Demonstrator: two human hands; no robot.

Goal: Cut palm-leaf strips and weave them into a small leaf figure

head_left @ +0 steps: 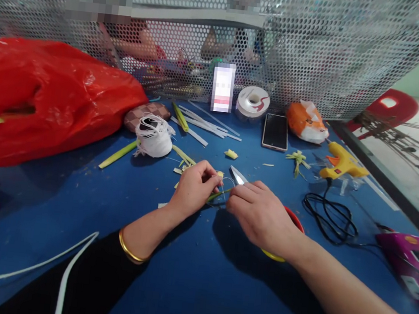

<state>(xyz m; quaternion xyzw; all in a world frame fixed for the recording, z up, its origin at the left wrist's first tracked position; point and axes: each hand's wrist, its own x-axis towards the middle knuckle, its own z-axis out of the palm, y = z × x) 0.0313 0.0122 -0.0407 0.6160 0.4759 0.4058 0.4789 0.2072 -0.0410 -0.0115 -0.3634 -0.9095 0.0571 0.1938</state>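
My left hand [196, 188] is closed in a pinch on a thin green leaf strip [216, 195], its thumb and forefinger together. A fine white thread [229, 180] loops between the two hands. My right hand [258, 209] is closed at the right end of the strip and thread; its fingertips are partly hidden. Scissors [238, 176] show their blades just beyond the right fingers, with red and yellow handle parts below the palm. I cannot tell whether the right hand also grips them. Pale leaf scraps [186, 163] lie beyond the left hand.
A white thread spool [155, 136] and red plastic bag [50, 105] are left. Ribbon roll [253, 101], phone [275, 131] and orange tissue pack [306, 122] stand along the mesh [336, 50]. Yellow glue gun [343, 163] with black cord [328, 217] is right; a white cable [71, 257] crosses front left.
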